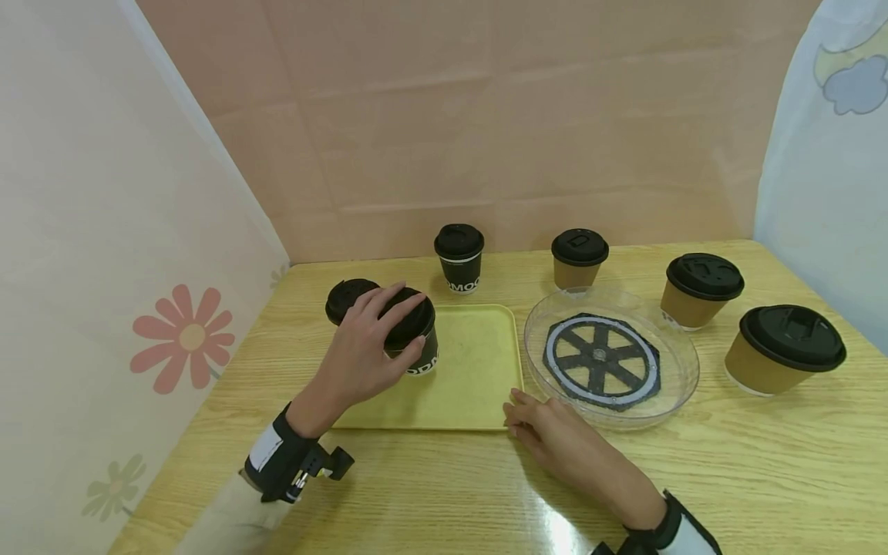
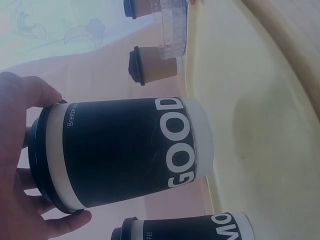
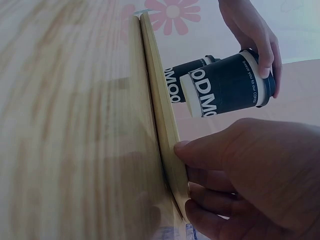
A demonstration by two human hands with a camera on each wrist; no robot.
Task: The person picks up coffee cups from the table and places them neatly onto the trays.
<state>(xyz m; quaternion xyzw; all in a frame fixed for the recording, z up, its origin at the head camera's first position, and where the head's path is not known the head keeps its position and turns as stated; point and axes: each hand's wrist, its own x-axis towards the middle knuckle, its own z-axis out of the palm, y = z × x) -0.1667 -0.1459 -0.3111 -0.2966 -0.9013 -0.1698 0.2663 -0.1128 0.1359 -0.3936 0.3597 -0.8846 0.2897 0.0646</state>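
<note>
My left hand holds a black paper coffee cup by its black lid, fingers and thumb spread around the rim. In the right wrist view, the cup's base appears a little above the yellow tray. Just left of it, partly hidden behind my left hand, another black cup with a lid stands. At the tray's near right corner, my right hand pinches the rim, thumb on the upper edge and the other fingers curled against its side.
Right of the tray lies a clear round plastic dish with a dark wheel-like pattern. A black lidded cup stands behind the tray. Brown lidded cups stand at the back, at the right and farther right. Cloth walls enclose the wooden table.
</note>
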